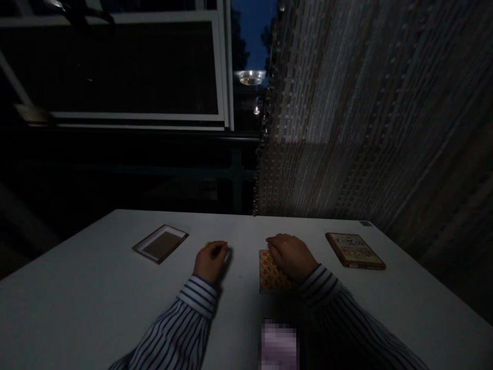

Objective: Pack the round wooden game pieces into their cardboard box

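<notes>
On the white table [127, 308] my left hand [210, 261] is closed, fingers curled inward, beside nothing but tabletop. A small yellowish edge, which looks like a round piece, peeks out at its upper side; most of it is hidden. My right hand [295, 256] is closed too, with thumb and fingers pressed together over a square set of round, yellowish pieces with red markings [268, 271]. The hand covers the right part of this set. Whether a piece sits between its fingertips is hidden in the dim light.
An open, shallow box part with a brown inside [162, 245] lies at the left. To the right is a brown-edged box with a printed top [356, 250]. A string curtain [327, 113] and a white-framed window [225, 67] stand behind the table. A pixelated patch covers the front.
</notes>
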Demonstrator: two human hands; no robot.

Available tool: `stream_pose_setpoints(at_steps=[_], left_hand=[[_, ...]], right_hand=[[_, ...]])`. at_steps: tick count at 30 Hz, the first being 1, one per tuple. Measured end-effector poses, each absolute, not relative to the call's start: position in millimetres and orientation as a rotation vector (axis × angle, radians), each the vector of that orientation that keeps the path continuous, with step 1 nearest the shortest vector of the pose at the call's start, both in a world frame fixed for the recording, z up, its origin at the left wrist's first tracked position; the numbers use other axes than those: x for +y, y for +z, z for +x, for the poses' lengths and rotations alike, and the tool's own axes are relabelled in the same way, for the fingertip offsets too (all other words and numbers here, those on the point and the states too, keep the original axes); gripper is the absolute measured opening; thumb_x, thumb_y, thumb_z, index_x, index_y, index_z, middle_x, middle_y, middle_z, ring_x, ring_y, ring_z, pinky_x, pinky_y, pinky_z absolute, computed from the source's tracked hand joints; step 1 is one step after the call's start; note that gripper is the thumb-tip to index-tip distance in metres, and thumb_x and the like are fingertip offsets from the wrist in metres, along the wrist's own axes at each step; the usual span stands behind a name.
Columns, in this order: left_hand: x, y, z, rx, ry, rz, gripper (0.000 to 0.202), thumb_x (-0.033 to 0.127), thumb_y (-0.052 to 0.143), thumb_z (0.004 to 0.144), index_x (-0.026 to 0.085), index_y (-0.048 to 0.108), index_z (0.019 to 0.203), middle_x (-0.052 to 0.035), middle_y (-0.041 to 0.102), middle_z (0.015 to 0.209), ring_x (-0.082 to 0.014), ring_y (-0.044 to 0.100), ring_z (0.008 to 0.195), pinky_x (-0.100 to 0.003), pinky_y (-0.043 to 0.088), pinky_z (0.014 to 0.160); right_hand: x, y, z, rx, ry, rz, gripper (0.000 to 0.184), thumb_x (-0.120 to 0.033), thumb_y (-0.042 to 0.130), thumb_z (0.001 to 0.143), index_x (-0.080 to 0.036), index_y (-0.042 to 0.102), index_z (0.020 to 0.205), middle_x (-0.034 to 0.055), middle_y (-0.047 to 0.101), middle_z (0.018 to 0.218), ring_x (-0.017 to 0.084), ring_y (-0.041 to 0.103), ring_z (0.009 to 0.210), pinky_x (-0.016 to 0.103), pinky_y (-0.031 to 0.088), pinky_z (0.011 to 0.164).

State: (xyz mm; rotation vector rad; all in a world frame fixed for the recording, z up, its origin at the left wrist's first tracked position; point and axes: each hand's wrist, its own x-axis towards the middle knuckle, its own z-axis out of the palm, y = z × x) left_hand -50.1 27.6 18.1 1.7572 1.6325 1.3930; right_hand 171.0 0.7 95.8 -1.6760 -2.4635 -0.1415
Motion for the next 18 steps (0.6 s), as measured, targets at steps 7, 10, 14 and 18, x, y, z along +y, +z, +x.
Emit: stream_pose_setpoints(at_steps=[7, 10, 14, 18], left_hand=[[43.2, 8.7, -84.3, 1.97, 1.328, 1.969, 0.031, 0.035, 0.046, 0.073, 0.015, 0.061, 0.091, -0.0094, 0.065, 0.09, -0.0215, 0.059, 0.086, -0.032, 0.044, 0.078], [49.6, 7.6, -93.0, 2.098, 1.259, 2.067, 0.035, 0.033, 0.048, 0.072, 0.012, 0.058, 0.099, -0.0123, 0.063, 0.096, -0.025, 0.056, 0.092, -0.036, 0.042, 0.082], [53.5, 4.5, -96.1, 2.217, 1.102, 2.096, 0.039, 0.033, 0.046, 0.073, 0.013, 0.054, 0.105, -0.0123, 0.061, 0.101, -0.0266, 0.054, 0.096, -0.037, 0.041, 0.081], [53.8, 0.9, -93.8, 2.257, 0.969, 2.09, 0.043, 0.033, 0.048, 0.072, 0.015, 0.05, 0.11, -0.0102, 0.061, 0.102, -0.0255, 0.053, 0.097, -0.035, 0.039, 0.081]], right_hand=[[6.5, 102.0, 145.0, -2.546, -0.163, -1.532, 0.033, -0.027, 0.03, 0.086, -0.02, 0.056, 0.105, 0.0079, 0.061, 0.094, 0.018, 0.052, 0.09, 0.028, 0.033, 0.077], [10.3, 101.5, 126.9, -2.589, -0.163, -1.483, 0.032, -0.026, 0.031, 0.085, -0.02, 0.056, 0.104, 0.0076, 0.061, 0.093, 0.018, 0.052, 0.09, 0.029, 0.033, 0.076], [15.6, 92.1, 103.6, -2.63, -0.161, -1.403, 0.031, -0.027, 0.031, 0.086, -0.02, 0.058, 0.099, 0.007, 0.062, 0.089, 0.019, 0.053, 0.087, 0.03, 0.034, 0.074], [19.0, 75.9, 89.2, -2.645, -0.174, -1.356, 0.029, -0.025, 0.031, 0.085, -0.02, 0.059, 0.094, 0.0062, 0.061, 0.087, 0.019, 0.053, 0.085, 0.031, 0.033, 0.072]])
